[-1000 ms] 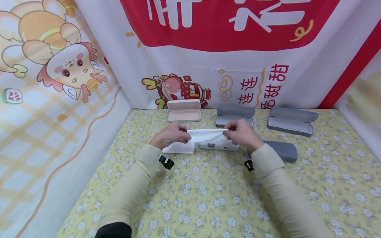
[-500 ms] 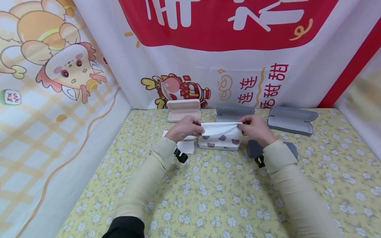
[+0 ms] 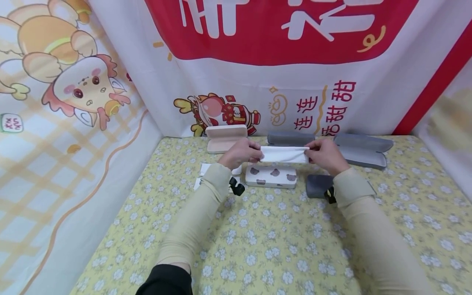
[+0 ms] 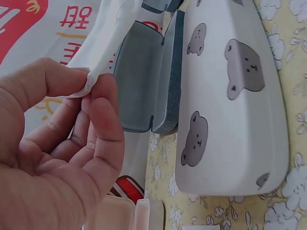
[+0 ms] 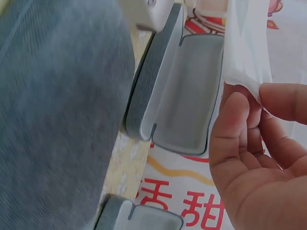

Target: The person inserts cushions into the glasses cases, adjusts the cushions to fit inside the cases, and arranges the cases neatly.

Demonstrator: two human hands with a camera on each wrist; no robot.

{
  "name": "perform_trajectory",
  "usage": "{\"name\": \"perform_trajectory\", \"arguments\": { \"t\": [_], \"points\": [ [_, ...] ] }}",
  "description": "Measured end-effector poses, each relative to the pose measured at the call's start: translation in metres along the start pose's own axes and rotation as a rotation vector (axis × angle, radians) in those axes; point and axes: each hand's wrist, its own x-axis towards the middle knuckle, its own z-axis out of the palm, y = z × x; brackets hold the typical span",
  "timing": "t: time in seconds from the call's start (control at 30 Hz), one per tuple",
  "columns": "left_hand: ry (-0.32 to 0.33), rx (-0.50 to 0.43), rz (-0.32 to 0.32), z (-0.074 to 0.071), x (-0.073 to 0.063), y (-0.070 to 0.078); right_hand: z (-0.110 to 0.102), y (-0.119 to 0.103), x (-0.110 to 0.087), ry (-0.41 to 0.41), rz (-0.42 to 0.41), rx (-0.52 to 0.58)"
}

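Note:
A folded white cloth (image 3: 284,155) is stretched sideways between my two hands, raised above the table. My left hand (image 3: 241,153) pinches its left end between thumb and fingers, as the left wrist view shows up close. At the other end, my right hand (image 3: 326,155) pinches the cloth's corner. Behind the cloth stands an open grey glasses case (image 3: 291,138), its lower half hidden in the head view; its grey interior (image 5: 189,91) shows in the right wrist view. In front lies a closed white glasses case with bear heads (image 3: 271,176).
An open pink glasses case (image 3: 225,137) stands at the back left, another open grey case (image 3: 363,149) at the back right. A closed dark grey case (image 3: 318,185) lies partly under my right forearm. White folded pieces (image 3: 209,168) lie left, partly covered by my left arm.
Both hands have moved right and farther back with the white cloth, from over the bear case and the white pieces to in front of the middle open grey case.

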Motion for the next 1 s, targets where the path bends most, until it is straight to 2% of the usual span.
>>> {"name": "perform_trajectory", "arguments": {
  "t": [0.27, 0.47, 0.63, 0.83, 1.0],
  "points": [
    [0.039, 0.012, 0.006, 0.001, 0.016, -0.004, -0.002, 0.006, 0.016, 0.006, 0.033, -0.037],
    [0.076, 0.042, 0.024, 0.007, 0.025, 0.0, -0.002, 0.01, 0.025, 0.023, 0.066, -0.059],
    [0.125, -0.014, 0.004, 0.011, 0.033, 0.0, -0.003, 0.016, 0.033, 0.04, 0.084, -0.09],
    [0.194, -0.067, 0.006, 0.013, 0.047, -0.006, -0.004, 0.026, 0.042, 0.077, 0.129, -0.071],
    [0.222, -0.108, 0.004, 0.018, 0.055, -0.011, -0.004, 0.034, 0.049, 0.114, 0.164, -0.098]
  ]
}}
